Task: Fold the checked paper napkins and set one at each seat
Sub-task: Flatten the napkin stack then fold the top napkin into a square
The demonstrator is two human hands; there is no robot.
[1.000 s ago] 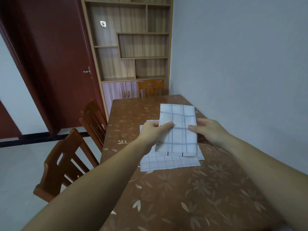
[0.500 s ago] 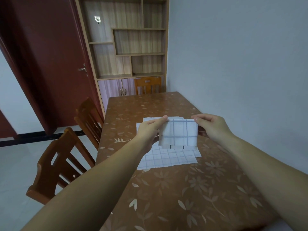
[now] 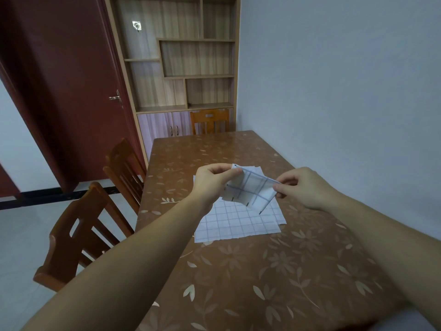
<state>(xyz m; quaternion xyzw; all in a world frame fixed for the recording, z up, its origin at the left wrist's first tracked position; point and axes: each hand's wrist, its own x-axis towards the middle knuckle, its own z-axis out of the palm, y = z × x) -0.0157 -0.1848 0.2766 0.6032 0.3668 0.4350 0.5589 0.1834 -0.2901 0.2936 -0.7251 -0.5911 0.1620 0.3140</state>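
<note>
Left hand [image 3: 212, 180]: raised over the worktop [image 3: 262, 278]; thumb and fingers [image 3: 235, 172] pinched together on the upper left corner of the folded napkin.
Right hand [image 3: 304, 187]: thumb and forefinger clamped on the napkin's right corner, other fingers curled.
Folded napkin [image 3: 254, 190]: checked paper, held tilted between both hands above the stack, one corner pointing down.
Stack of napkins [image 3: 235, 224]: unfolded, flat on the middle of the worktop, partly behind the left wrist.
Chairs: two wooden ones [image 3: 78, 235] [image 3: 124, 163] along the left side, one [image 3: 210, 120] at the far end.
Shelf unit [image 3: 181, 68]: behind the far chair, beside a red door [image 3: 59, 91].
</note>
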